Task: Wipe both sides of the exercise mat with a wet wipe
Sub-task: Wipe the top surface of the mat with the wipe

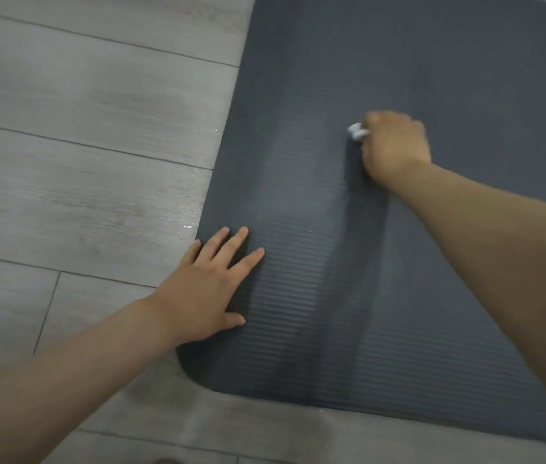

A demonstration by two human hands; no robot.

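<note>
A dark grey ribbed exercise mat (415, 61) lies flat on the floor and fills the right half of the view. My right hand (393, 147) is curled round a small white wet wipe (357, 131) and presses it onto the mat near the middle. A darker wet streak (367, 249) runs from that hand toward the mat's near edge. My left hand (206, 289) rests flat with spread fingers on the mat's left edge, close to its rounded near corner.
Grey wood-look floor planks (81, 112) lie to the left and along the bottom. Small wet drops (186, 222) glisten on the floor beside the mat's left edge.
</note>
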